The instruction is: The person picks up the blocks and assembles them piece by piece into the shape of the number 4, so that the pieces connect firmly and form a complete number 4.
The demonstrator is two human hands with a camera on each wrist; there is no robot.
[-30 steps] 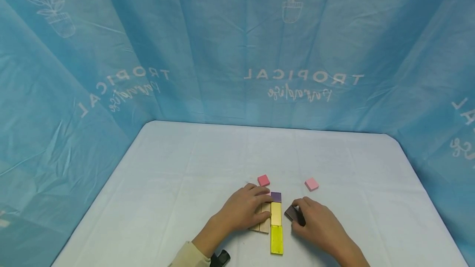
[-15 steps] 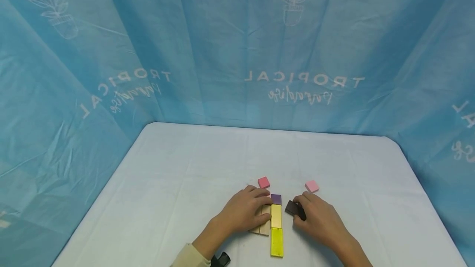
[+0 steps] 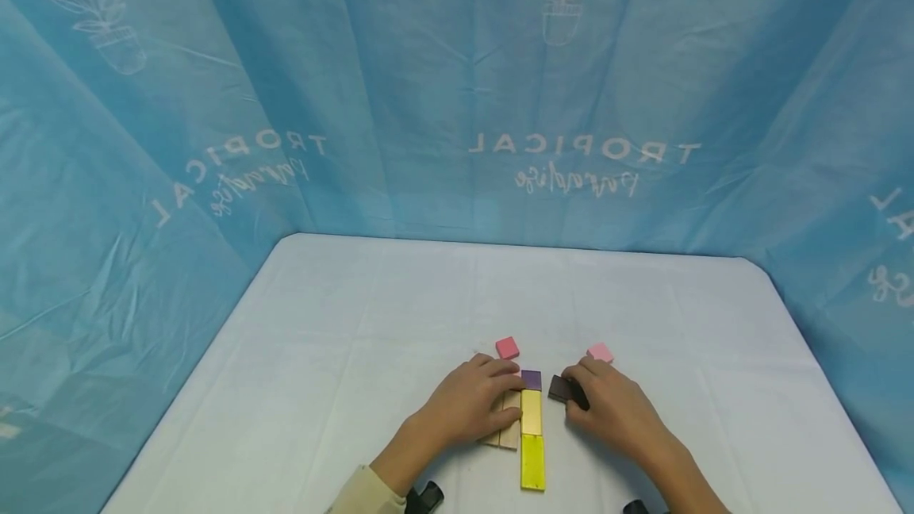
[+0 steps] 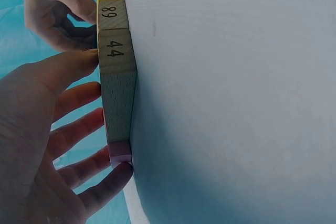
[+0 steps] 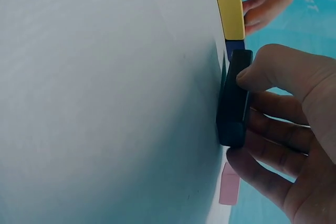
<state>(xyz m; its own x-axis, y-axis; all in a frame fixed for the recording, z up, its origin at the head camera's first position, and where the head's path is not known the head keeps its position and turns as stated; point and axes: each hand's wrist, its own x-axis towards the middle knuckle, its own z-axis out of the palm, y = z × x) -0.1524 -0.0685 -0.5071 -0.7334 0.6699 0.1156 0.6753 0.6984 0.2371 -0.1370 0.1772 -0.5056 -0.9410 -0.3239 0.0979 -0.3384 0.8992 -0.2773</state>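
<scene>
My left hand (image 3: 466, 403) rests over two plain wooden blocks (image 3: 508, 436) lying side by side. In the left wrist view, its fingers spread along the block numbered 44 (image 4: 116, 59), and the little finger touches a small pink block (image 4: 120, 152) at the end. Against these blocks runs a column: a purple block (image 3: 531, 380), a pale yellow block (image 3: 531, 412) and a bright yellow block (image 3: 532, 462). Just right of the column, my right hand (image 3: 616, 411) grips a black oblong block (image 5: 234, 98) between thumb and fingers, close over the table.
Beyond the left hand lies a loose red-pink cube (image 3: 507, 347). A light pink block (image 3: 600, 352) lies just past the right hand's fingers. The white table (image 3: 385, 300) meets a blue printed curtain (image 3: 414, 101) at the back and sides.
My right hand has moved slightly away from me with the black block, which has turned to lie more across the table. The left hand stays in place on the wooden blocks.
</scene>
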